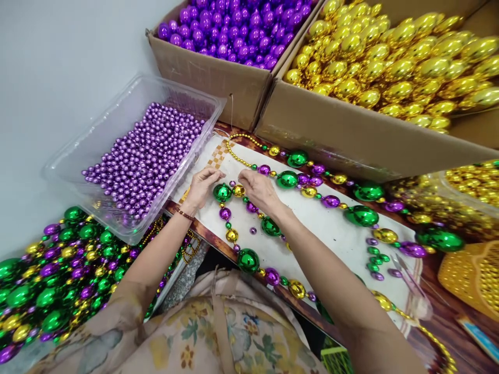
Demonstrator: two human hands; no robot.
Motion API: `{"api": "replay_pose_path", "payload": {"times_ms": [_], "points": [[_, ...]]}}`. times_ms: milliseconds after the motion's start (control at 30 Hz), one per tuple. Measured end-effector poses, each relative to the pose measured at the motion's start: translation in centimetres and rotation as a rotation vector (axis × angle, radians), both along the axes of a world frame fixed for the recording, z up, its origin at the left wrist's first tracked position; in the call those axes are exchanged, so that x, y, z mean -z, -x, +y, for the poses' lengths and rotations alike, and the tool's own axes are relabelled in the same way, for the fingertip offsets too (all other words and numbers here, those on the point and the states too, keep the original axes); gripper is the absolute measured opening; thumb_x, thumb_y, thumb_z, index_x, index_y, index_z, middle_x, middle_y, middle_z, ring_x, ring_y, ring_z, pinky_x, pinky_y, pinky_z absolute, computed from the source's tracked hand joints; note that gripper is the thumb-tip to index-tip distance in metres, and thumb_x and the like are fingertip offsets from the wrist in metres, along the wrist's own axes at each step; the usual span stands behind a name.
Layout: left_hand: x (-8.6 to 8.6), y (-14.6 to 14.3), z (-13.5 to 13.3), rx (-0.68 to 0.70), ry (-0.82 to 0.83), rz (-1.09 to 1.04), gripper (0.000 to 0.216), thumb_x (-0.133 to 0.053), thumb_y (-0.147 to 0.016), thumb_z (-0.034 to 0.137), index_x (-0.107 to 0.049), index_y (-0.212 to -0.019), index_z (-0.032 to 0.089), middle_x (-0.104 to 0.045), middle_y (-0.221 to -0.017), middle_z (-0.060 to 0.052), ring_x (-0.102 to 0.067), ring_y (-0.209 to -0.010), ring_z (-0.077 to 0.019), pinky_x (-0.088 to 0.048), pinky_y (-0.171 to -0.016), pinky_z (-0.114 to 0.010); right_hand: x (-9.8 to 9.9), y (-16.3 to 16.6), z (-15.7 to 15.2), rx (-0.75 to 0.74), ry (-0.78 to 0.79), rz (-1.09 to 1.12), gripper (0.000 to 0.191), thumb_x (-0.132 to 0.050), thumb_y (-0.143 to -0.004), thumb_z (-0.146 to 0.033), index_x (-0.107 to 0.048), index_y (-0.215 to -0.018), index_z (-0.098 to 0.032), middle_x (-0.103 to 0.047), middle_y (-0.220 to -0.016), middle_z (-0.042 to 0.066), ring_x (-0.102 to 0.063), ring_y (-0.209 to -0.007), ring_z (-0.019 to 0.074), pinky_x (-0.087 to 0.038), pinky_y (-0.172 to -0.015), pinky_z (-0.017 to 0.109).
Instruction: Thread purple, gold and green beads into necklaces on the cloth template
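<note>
My left hand (201, 190), a beaded bracelet on its wrist, is closed with thumb and fingertips pinched together above the white sheet. My right hand (258, 188) is closed just to its right, its fingers curled. What either pinch holds is too fine or hidden to make out. Directly below and between them lies a bead garland (248, 261) of green, gold and purple beads, looping toward my body and partly covered by my right arm. A loose purple bead (253, 230) lies inside the loop. Behind my right hand stretches another bead garland (287, 179).
A clear plastic tub (134, 98) of small purple beads stands left. Cardboard boxes hold purple balls (234, 31) and gold ovals (401, 67). Finished-looking garlands (70, 270) heap at lower left. Scissors (411, 283), loose green beads (373, 259) and an orange basket (463, 275) are right.
</note>
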State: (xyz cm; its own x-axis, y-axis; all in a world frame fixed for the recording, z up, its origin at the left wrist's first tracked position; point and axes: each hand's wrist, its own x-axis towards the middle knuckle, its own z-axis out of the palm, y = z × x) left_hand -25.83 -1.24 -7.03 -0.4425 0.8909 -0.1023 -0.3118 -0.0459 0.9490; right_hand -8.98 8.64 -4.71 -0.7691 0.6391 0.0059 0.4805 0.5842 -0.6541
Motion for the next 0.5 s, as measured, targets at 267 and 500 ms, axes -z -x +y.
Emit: {"api": "replay_pose_path", "payload": {"times_ms": [267,500], "points": [[-1.3,-2.1,0.0,0.022,-0.004,-0.139,0.028,-0.075,-0.080,0.043,-0.059,-0.078,0.020,-0.071,-0.082,0.000,-0.071,-0.092,-0.0180,-0.048,-0.098,-0.038,-2.2,-3.7,-0.3,-0.117,-0.182,-0.406,0.026,-0.043,-0.096,-0.012,-0.068,-0.097,-0.018,-0.071,-0.098,0.012,-0.064,-0.083,0.0231,-0.031,-0.061,0.030],[-3.5,-4.1,0.1,0.037,-0.026,-0.171,0.026,-0.076,-0.082,0.039,-0.059,-0.077,0.020,-0.059,-0.064,0.005,-0.067,-0.071,-0.0125,-0.051,-0.094,-0.035,-5.1,-7.2,0.2,-0.124,0.171,-0.054,0.022,-0.050,-0.095,-0.026,-0.066,-0.081,-0.019,-0.069,-0.093,0.008,-0.064,-0.087,0.0216,-0.044,-0.074,0.032]]}}
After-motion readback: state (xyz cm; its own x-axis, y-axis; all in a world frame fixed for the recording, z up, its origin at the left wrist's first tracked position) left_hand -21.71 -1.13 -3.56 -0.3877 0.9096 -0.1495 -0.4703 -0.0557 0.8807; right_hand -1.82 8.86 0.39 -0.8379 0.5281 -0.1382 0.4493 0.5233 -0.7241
